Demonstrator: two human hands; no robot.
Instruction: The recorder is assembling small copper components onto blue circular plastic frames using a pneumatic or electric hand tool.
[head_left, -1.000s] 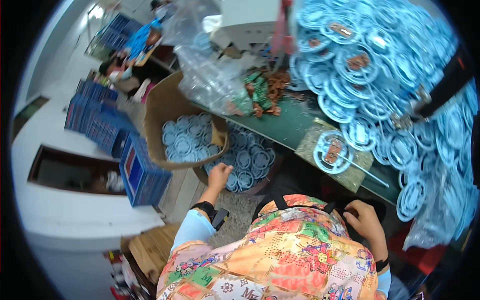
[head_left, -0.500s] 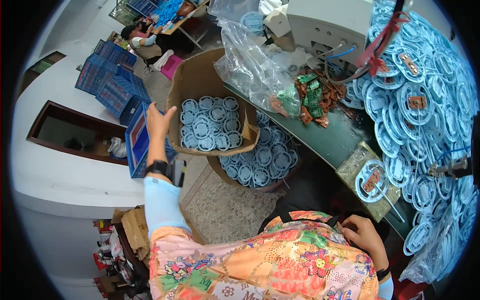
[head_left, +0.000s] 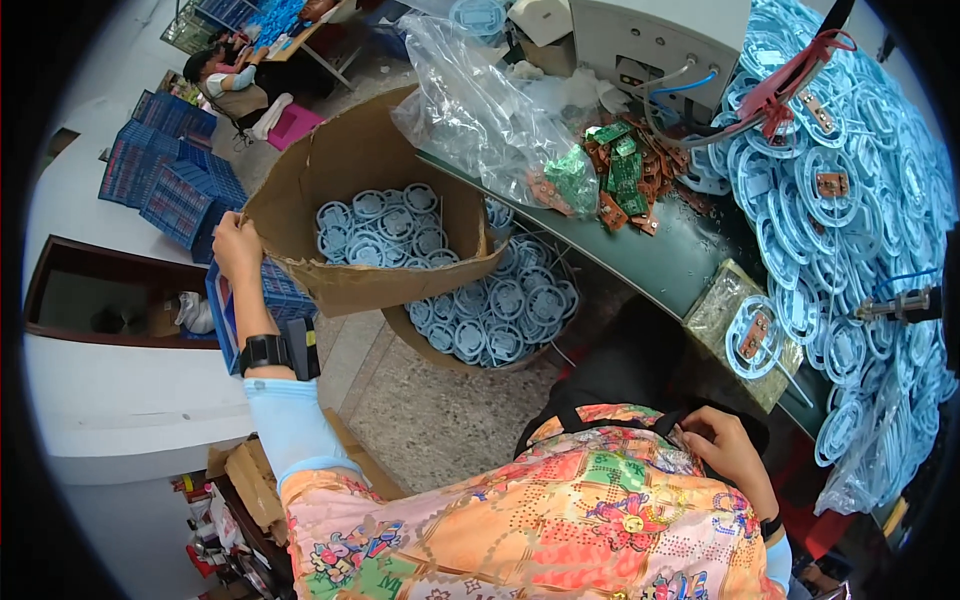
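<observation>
My left hand (head_left: 237, 247) is closed on the left rim of an open cardboard box (head_left: 365, 287). Inside it lies a heap of round light-blue plastic parts (head_left: 385, 225). Beneath and to its right, a second container holds more such blue round parts (head_left: 495, 315). My right hand (head_left: 725, 445) rests at the edge of my flowered apron (head_left: 600, 500), fingers curled; whatever they may pinch is hidden. Near it, on the bench, one blue ring part (head_left: 752, 338) with a copper-coloured board sits on a wrapped block (head_left: 722, 295).
A green-topped bench (head_left: 610, 262) runs along the right, with a big pile of blue parts (head_left: 830, 220), small circuit boards (head_left: 632, 175), a clear plastic bag (head_left: 490, 120) and a grey machine (head_left: 655, 50). Blue crates (head_left: 165, 165) stand at left; another person (head_left: 235, 85) sits far back.
My left hand has gone from open above the box's left side to gripping its rim. The box has shifted left and tilted. My right hand stays at the apron.
</observation>
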